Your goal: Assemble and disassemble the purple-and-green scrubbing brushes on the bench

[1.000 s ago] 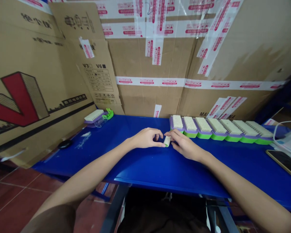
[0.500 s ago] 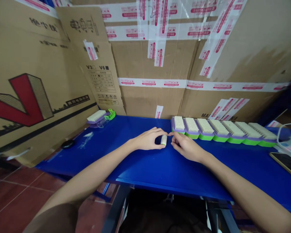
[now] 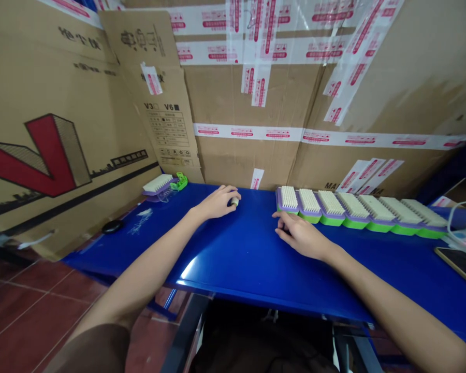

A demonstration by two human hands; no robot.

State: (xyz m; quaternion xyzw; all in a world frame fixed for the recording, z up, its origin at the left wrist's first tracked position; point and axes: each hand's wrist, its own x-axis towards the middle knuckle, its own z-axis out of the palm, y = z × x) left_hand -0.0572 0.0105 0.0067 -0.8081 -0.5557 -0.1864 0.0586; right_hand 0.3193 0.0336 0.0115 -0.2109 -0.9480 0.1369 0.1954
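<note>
My left hand (image 3: 219,202) is closed around a small pale cylinder (image 3: 235,201), gripped between thumb and fingers near the back of the blue table (image 3: 233,259). Most of the cylinder is hidden by the fingers, so its kind is unclear. My right hand (image 3: 301,235) rests low over the table, with the fingers loosely bent, the thumb apart and nothing visible in it. Just behind it is the left end of a row of scrub brushes (image 3: 310,201), bristles up, with purple and green bodies.
At the back left lie another bristle brush (image 3: 158,184) and a bright green plastic part (image 3: 179,181). A black oval object (image 3: 112,226) sits by the left edge. A phone (image 3: 460,267) and white cable (image 3: 452,212) are at the right. Taped cardboard (image 3: 248,155) walls the back.
My left hand has moved left and toward the back with the pale cylinder, away from my right hand. The right hand has stayed about where it was. The view has shifted slightly.
</note>
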